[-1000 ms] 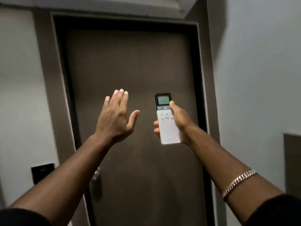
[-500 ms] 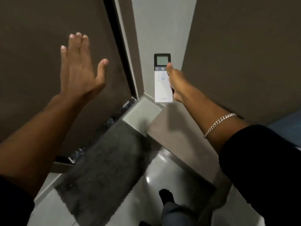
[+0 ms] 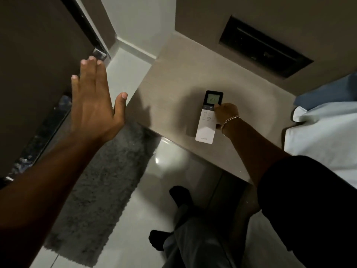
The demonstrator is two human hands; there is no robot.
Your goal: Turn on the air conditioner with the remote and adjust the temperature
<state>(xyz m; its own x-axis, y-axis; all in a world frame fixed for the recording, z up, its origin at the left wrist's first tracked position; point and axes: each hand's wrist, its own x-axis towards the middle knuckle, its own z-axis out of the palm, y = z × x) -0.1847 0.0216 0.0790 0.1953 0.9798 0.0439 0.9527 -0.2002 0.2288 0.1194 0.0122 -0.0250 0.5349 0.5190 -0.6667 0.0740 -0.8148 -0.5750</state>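
As our right hand [image 3: 225, 113] grips the slim white plastic remote with a dark screen end [image 3: 207, 118] along its right edge, it sits low over the beige bedside table top [image 3: 173, 89], whether resting or just above we cannot tell. Our left hand [image 3: 94, 101] hangs spread and empty over the grey shaggy rug [image 3: 92, 190]. We judge the remote light, rigid and smooth (best held by its long sides). The screen reads what looks like "21"; the bottom logo is illegible.

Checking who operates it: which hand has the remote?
The right hand, wearing a bracelet, grips the remote; the left hand is open and empty.
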